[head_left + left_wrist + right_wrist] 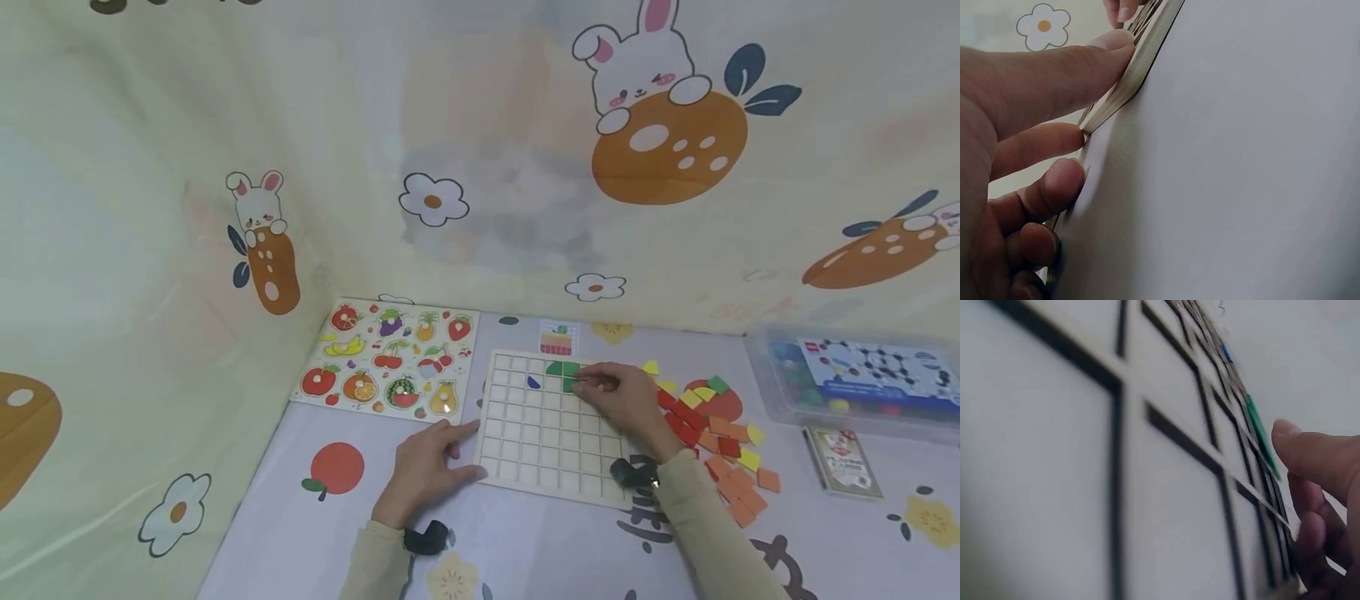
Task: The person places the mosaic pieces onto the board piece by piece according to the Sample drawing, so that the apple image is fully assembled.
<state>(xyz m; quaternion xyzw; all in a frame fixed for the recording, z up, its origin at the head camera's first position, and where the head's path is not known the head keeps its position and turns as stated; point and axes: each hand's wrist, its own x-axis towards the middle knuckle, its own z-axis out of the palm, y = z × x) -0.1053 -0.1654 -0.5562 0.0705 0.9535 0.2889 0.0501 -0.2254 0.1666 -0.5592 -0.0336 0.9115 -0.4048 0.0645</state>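
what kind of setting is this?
Probably a home or children's play corner, staged as a tabletop. A cartoon rabbit-and-carrot cloth hangs behind and covers the table. On it lie a wooden fruit peg puzzle, a wooden grid board and loose red, orange and yellow tiles.

I saw a pale wooden grid board [542, 442] holding green pieces [562, 369] and one blue piece [533, 382], with red, orange, yellow and green tiles [720, 442] heaped beside it. The fruit puzzle [390, 358] showed red, orange, yellow and purple fruits. The cream cloth [480, 167] carried white rabbits, orange carrots and white flowers.
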